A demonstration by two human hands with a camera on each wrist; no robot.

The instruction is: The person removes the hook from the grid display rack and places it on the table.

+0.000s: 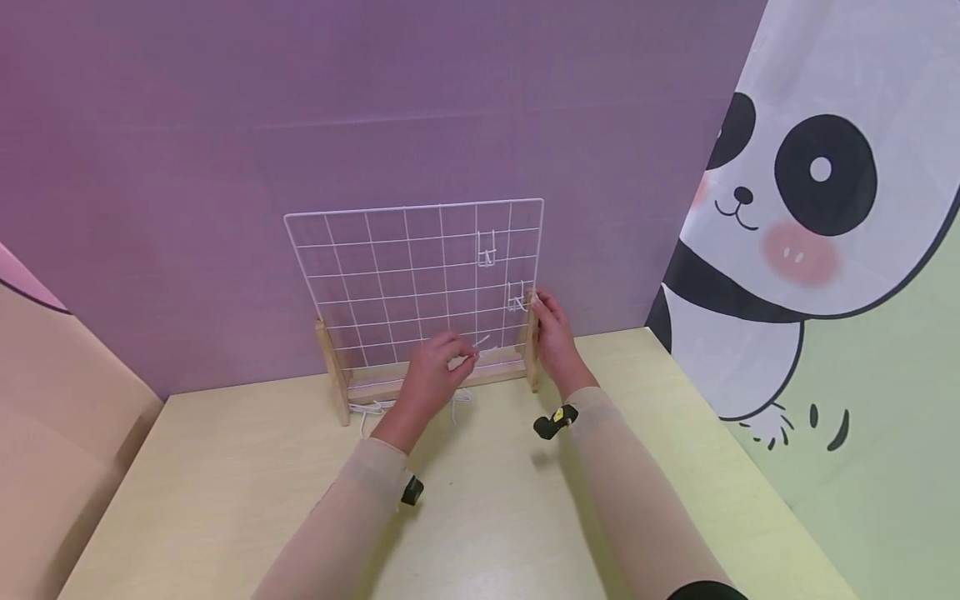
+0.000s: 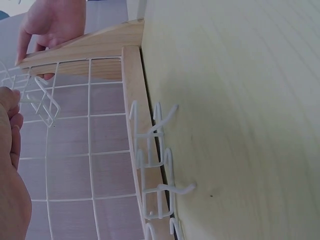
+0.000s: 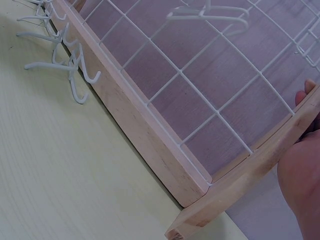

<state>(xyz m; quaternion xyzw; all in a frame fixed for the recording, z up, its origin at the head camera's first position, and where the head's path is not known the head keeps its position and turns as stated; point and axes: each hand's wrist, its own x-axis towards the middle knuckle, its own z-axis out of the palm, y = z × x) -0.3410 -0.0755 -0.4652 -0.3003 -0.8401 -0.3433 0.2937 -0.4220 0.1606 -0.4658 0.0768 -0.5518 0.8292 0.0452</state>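
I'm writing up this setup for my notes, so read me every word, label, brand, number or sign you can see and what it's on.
No readable words, labels, brands or numbers in any view.
Yellow patch on the black device at the right wrist: too small to tell whether it bears any marking.
Wire grid, white hooks, wooden stand: no lettering visible.
Panda picture: drawing only, no visible words.
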